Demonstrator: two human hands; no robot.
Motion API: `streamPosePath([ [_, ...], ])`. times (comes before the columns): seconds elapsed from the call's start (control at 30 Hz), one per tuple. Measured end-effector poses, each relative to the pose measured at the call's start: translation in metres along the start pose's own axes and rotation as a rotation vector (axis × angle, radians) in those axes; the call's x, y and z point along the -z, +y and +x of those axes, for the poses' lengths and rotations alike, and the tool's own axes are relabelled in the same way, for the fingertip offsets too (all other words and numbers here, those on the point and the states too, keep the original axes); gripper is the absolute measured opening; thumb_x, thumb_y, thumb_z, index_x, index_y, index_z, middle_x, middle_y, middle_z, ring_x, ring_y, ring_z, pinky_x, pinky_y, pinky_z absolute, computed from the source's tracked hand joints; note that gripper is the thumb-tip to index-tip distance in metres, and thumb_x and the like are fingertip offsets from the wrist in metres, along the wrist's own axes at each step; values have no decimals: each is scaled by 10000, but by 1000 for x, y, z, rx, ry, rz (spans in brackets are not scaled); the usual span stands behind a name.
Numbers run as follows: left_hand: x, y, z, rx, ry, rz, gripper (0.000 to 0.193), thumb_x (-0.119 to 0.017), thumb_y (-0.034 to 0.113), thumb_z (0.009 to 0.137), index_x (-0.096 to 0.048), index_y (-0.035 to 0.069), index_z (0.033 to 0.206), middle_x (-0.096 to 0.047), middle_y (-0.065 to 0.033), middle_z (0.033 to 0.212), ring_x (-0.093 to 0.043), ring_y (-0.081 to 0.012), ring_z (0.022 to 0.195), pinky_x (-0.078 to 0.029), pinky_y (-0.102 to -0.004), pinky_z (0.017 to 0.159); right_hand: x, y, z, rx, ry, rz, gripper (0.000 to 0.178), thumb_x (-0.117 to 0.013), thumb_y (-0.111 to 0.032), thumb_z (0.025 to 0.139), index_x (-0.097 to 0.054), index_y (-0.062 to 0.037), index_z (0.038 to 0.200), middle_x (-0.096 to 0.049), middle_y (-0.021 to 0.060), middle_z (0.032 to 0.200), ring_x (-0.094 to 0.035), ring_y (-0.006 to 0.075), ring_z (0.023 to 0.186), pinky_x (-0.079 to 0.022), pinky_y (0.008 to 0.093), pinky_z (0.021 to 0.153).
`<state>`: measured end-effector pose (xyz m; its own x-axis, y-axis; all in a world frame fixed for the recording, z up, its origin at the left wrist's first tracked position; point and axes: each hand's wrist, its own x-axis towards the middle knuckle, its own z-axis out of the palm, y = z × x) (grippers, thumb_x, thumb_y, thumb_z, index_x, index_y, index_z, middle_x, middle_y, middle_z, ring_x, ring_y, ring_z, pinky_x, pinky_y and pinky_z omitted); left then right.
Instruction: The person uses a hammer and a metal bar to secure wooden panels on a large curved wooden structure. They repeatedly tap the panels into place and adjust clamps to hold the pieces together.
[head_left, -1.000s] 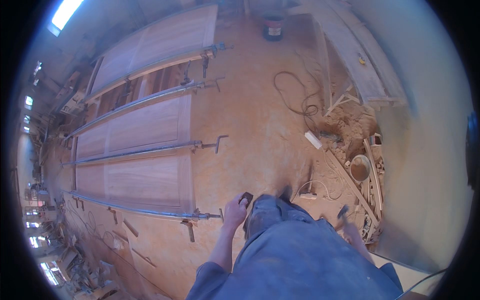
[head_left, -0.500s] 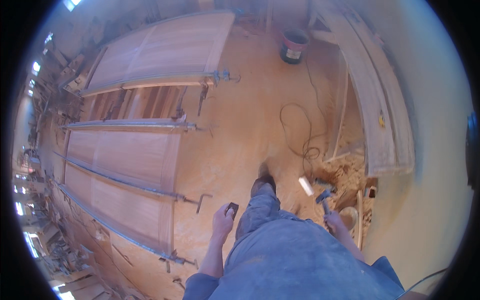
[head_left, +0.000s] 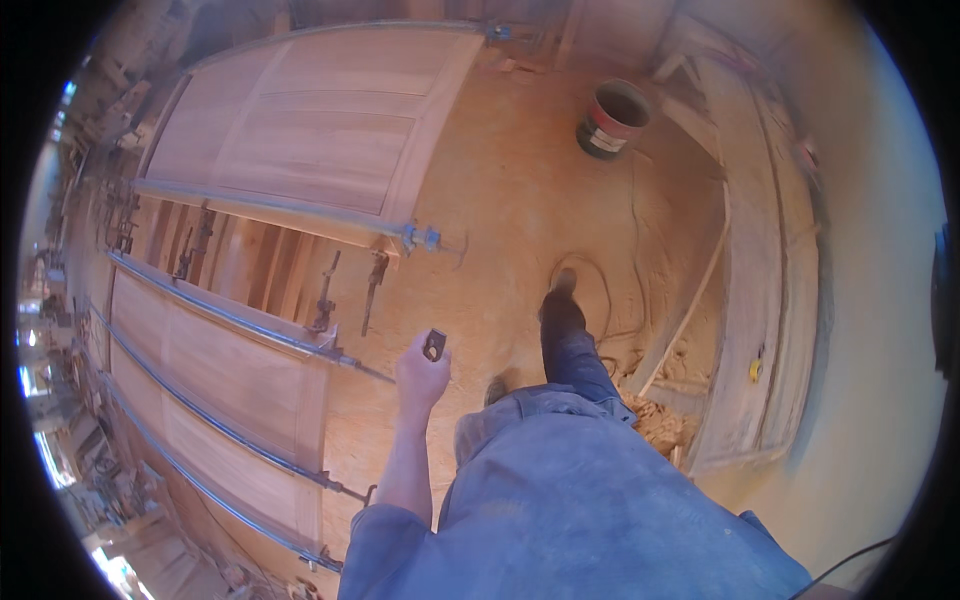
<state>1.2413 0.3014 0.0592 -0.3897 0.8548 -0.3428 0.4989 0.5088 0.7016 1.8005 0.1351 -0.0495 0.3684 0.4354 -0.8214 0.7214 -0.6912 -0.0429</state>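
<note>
My left hand (head_left: pixel 421 378) is raised in front of me, its fingers closed round a small dark object (head_left: pixel 435 345) with a hole or notch in it; its exact kind I cannot make out. Left of this hand lies a wooden panel door (head_left: pixel 225 375), crossed by long metal bar clamps (head_left: pixel 255 335). Farther off is a second panel door (head_left: pixel 345 120), with a bar clamp along its near edge whose blue-grey end (head_left: pixel 422 238) sticks out. Smaller clamps (head_left: pixel 373 290) hang between the two doors. My right hand is out of view, hidden past my shirt.
A red and dark bucket (head_left: pixel 612 118) stands ahead on the dusty floor. A cable (head_left: pixel 640 260) loops near my front foot (head_left: pixel 564 285). Long planks (head_left: pixel 745 250) run along the right wall, with a small yellow thing (head_left: pixel 756 364) on them. Wood shavings (head_left: pixel 665 422) lie below.
I have stepped forward, and my left hand has risen with the dark object in it. My right hand, which held a hammer, has left the view. The bucket and planks appear nearer.
</note>
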Motion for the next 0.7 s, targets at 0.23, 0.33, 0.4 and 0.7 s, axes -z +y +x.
streamPosePath([
  [0.23,-101,25,98,85,276,-214,220,-637,150,968,-665,-41,1075,-657,-146,789,-646,-260,738,-509,-383,696,167,-141,131,146,-46,-328,271,-674,-213,902,-707,43,986,-732,223,822,-745,309,662,-568,428,575],
  [0.33,-97,79,117,291,105,-234,269,-589,164,1011,-664,-53,1152,-706,-163,841,-698,-270,799,-522,-388,722,261,-246,176,220,-3,-408,287,-673,-220,899,-715,47,994,-740,234,836,-755,317,678,-573,433,589],
  [0.4,-94,97,130,381,89,-338,299,-576,181,1023,-657,-48,1198,-733,-191,899,-726,-281,867,-532,-394,755,327,-325,206,203,55,-374,239,-659,-199,917,-669,24,1002,-699,167,785,-698,263,617,-545,411,539],
  [0.7,-84,119,268,447,198,-268,316,-572,190,1018,-657,-17,1242,-744,-202,1069,-719,-361,1015,-549,-444,872,440,-614,210,474,154,-20,144,-633,-158,956,-592,-35,893,-586,58,684,-563,164,508,-452,346,457],
])
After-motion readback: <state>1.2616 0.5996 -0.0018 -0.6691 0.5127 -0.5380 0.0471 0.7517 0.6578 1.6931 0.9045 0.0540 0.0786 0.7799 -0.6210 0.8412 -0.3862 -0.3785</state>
